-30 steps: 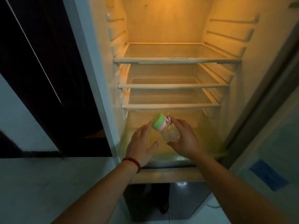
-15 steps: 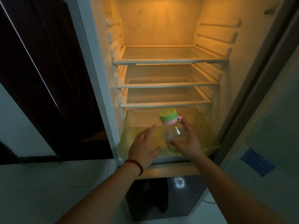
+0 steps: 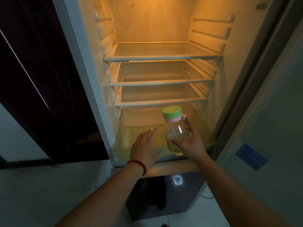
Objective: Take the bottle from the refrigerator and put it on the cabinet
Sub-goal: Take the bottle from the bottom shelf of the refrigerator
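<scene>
Refrigerator (image 3: 164,27) open, amber-lit, three glass shelves (image 3: 164,57) stacked mid-frame. Right hand (image 3: 191,142), lower centre, fingers (image 3: 190,126) wrapped round the clear bottle (image 3: 176,136), which is upright with green-and-pink cap (image 3: 172,113), held in front of the yellowish bottom compartment (image 3: 131,138) just below the lowest shelf. Left hand (image 3: 144,148) just left of the bottle, fingers spread, holding nothing, not touching it; red bead bracelet (image 3: 139,164) on the wrist.

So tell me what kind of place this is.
Probably a home kitchen or utility corner, dimly lit. An open refrigerator glows yellow with three bare glass shelves, the right hand grips a bottle, and pale floor tiles lie below.
</scene>
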Demonstrator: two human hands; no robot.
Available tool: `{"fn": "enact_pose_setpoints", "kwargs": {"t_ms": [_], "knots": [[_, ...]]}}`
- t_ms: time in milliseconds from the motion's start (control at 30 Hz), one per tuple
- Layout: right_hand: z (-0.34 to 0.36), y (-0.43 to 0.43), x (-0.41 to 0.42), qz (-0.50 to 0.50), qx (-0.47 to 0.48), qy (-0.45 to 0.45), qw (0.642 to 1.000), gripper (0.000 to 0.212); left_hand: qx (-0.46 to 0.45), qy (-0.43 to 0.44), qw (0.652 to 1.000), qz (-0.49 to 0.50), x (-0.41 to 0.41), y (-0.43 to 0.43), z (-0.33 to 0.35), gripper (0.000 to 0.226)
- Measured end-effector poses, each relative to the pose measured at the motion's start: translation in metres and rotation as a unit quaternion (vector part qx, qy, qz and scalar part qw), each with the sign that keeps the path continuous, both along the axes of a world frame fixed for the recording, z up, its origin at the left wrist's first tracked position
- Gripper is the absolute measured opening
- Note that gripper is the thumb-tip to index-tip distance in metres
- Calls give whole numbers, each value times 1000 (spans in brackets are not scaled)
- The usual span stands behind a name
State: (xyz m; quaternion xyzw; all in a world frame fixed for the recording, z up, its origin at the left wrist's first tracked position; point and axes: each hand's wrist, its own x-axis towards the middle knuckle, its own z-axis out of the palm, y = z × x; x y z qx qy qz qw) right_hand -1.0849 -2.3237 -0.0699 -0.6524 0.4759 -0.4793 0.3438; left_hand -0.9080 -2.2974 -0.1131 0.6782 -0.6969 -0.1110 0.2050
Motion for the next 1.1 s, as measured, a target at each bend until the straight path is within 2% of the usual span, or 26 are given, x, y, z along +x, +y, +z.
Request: {"fn": "enact_pose_setpoints", "kwargs": {"t_ms": [167, 400, 1100], "knots": [[0, -6, -1, -9, 7, 0, 1000, 95, 18, -60, 998, 9, -2, -6, -5, 92], [-2, -12, -3, 3, 18, 4, 1000, 95, 18, -101, 994, 32, -1, -23, -11, 87], [-8, -68, 10, 1, 42, -20, 999, 96, 0, -124, 991, 46, 19, -80, -8, 85]]}}
